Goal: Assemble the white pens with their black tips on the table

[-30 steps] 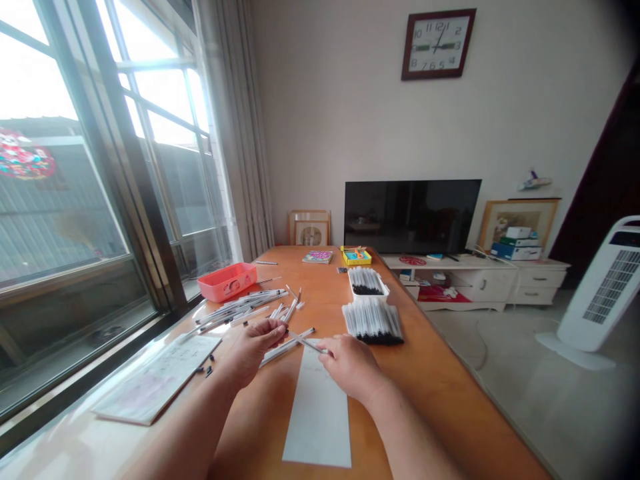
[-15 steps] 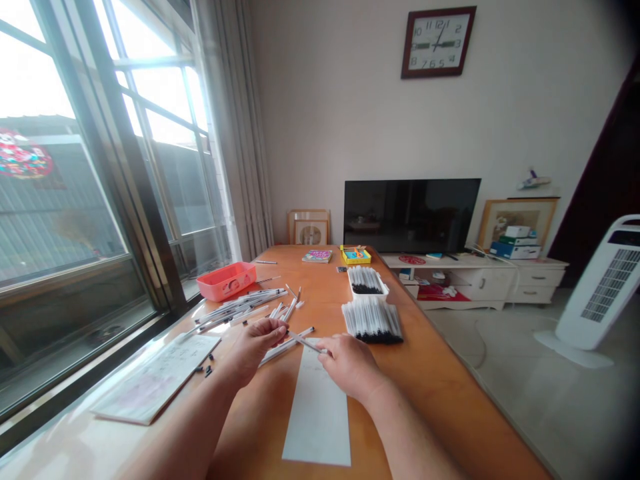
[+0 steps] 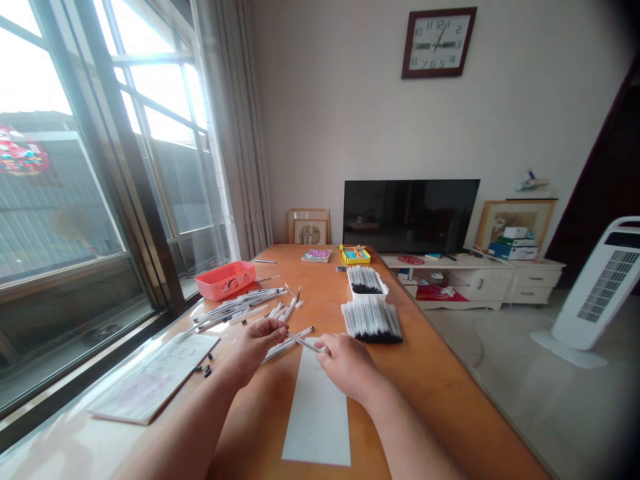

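Observation:
A slim pale pen [image 3: 303,342] spans the gap between my two hands, above the top of a white paper strip [image 3: 317,413]. My left hand [image 3: 260,343] pinches its far-left end between thumb and fingers. On the other end my right hand [image 3: 345,360] is closed. Behind the hands, loose pens and clear tubes [image 3: 240,308] lie in a messy heap. Several small black caps [image 3: 207,371] rest left of my left wrist. To the right, a neat stack of clear pens with black ends [image 3: 373,321] lies before a white basket [image 3: 384,292] filled with similar ones.
A red plastic box [image 3: 225,283] stands by the window side. Left of my forearm lies a paper pad [image 3: 155,380]. Toward the far end of the wooden table [image 3: 425,400] are a colourful booklet [image 3: 317,255] and a yellow box [image 3: 355,255].
Almost nothing differs. Both hands keep hold of the pen in the same place; the view has shifted very slightly.

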`<state>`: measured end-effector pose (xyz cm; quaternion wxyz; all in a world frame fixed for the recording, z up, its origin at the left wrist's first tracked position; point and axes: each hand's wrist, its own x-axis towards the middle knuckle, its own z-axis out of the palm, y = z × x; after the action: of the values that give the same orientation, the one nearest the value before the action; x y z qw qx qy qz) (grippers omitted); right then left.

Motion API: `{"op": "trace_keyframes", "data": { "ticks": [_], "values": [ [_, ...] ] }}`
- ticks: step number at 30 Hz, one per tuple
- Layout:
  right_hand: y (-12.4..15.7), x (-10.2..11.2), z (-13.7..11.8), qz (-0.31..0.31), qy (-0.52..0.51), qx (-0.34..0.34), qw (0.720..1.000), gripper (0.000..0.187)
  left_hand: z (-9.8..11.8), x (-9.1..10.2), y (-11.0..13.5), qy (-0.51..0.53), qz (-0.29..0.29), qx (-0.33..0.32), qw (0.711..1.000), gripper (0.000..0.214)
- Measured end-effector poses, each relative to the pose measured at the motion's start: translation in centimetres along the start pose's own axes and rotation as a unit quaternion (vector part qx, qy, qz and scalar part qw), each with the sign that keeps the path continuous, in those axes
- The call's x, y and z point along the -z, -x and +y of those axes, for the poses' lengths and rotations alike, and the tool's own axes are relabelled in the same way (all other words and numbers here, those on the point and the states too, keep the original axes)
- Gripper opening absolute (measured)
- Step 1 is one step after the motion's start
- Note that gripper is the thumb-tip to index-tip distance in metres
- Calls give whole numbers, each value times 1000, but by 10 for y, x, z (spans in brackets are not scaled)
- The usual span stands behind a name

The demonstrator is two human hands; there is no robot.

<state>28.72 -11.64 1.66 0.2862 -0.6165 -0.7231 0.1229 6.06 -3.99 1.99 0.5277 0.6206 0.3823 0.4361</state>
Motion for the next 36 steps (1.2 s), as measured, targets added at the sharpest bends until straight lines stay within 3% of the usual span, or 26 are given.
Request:
{"op": "trace_keyframes", "data": {
  "ticks": [5,11,19,29,36],
  "values": [
    [-3,-8,2,-22,-135,-25,990,14,0,5,0,27,-13,-3,1000,27],
    [-2,-11,0,-94,-337,-47,936,18,4,9,2,50,-6,-2,999,28],
    [-2,-8,-8,-68,-360,-55,929,25,10,4,4,166,14,27,986,29],
    [-2,-13,-10,-65,-336,-51,938,30,7,-5,2,137,19,-26,990,39],
    [-2,-13,-13,-65,-368,-54,926,31,1,-9,1,128,40,-67,989,33]
  ]
}}
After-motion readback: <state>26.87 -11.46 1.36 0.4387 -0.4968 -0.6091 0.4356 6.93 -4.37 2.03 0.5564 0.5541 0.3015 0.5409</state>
